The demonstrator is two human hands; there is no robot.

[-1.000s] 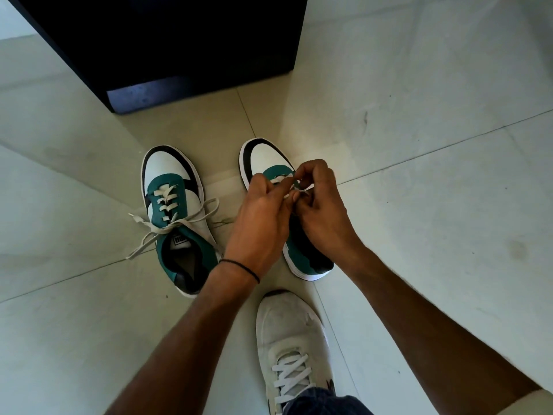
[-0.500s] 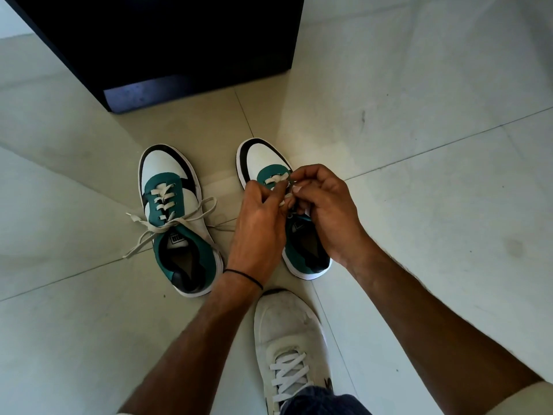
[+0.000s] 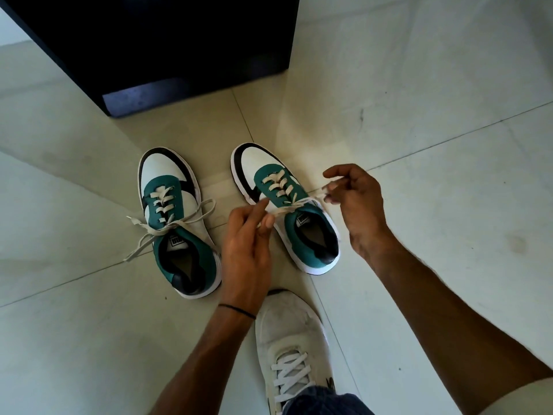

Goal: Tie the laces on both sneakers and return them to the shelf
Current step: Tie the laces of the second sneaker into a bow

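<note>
Two white, green and black sneakers stand side by side on the tiled floor, toes pointing away from me. The left sneaker has its white lace tied in a loose bow. Over the right sneaker my hands are spread apart, each pinching one end of its lace, which runs taut across the tongue. My left hand is at the shoe's left side and my right hand at its right side.
A dark shelf unit stands on the floor just beyond the sneakers. My own white shoe is planted right below the hands. Pale floor tiles stretch to the right and left.
My hands were close together over the right sneaker's tongue. They have now pulled apart sideways, drawing the lace ends out taut and uncovering the shoe.
</note>
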